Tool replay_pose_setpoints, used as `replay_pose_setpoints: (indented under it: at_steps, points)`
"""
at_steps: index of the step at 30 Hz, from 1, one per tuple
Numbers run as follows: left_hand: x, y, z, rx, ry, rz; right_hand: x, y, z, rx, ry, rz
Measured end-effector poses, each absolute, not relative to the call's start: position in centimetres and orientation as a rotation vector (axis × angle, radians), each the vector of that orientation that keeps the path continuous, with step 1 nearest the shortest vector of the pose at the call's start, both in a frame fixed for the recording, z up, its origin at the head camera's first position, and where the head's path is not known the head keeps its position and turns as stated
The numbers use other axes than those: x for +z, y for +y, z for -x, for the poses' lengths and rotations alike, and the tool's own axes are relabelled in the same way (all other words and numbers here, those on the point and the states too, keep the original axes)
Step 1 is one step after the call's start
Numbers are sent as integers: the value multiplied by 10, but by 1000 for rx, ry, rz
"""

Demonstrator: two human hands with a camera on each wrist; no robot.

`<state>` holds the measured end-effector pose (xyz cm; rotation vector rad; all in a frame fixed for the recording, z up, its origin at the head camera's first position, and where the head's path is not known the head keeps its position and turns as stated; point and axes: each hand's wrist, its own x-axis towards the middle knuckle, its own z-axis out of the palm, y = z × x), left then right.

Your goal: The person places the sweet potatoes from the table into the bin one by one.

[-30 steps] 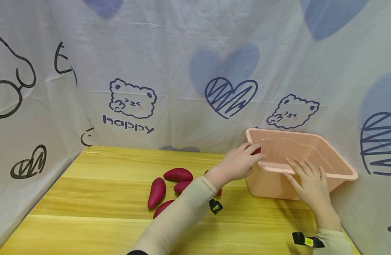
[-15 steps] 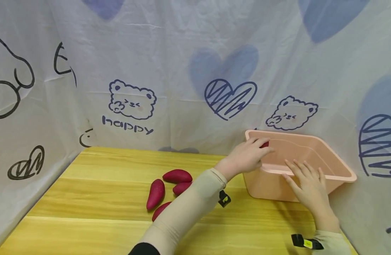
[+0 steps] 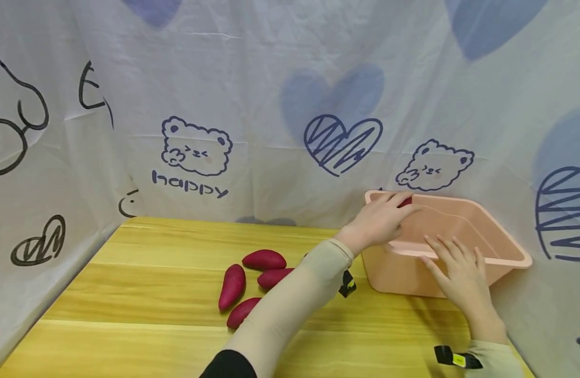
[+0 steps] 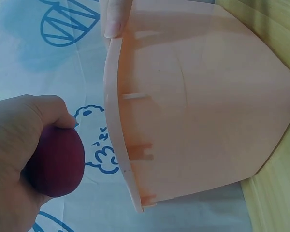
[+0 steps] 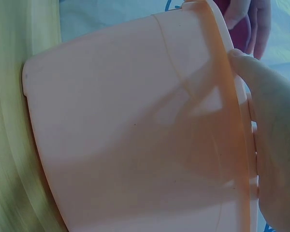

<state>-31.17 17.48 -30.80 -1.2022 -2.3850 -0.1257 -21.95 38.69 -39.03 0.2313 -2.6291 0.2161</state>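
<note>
My left hand (image 3: 377,220) grips a dark red sweet potato (image 4: 60,162) over the left part of a pink plastic bin (image 3: 403,275). From the left wrist view, fingers wrap around the sweet potato, and its rounded end sticks out above the rim. My right hand (image 3: 464,278) rests on the bin's near rim. Its fingers are straight and spread over the inner side, and its thumb (image 5: 244,60) touches the rim from outside. Several more sweet potatoes (image 3: 263,260) lie on the table left of my left forearm, which partly covers some. The bin's floor is hidden.
The wooden table (image 3: 153,294) runs up to a pale curtain (image 3: 271,105) printed with hearts and bears. The bin stands at the table's right end, close against that curtain. Black wrist bands (image 3: 457,358) sit on both forearms.
My left hand has moved right and farther back with the sweet potato, from the bin's left rim to over its opening. The right hand stays on the rim.
</note>
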Motion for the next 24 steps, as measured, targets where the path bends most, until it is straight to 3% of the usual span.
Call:
replay_pose_setpoints:
  at_steps: [24]
  points:
    - [-321,209,320,-299,-2482,1169,-391,389,222,215,-2597,-237]
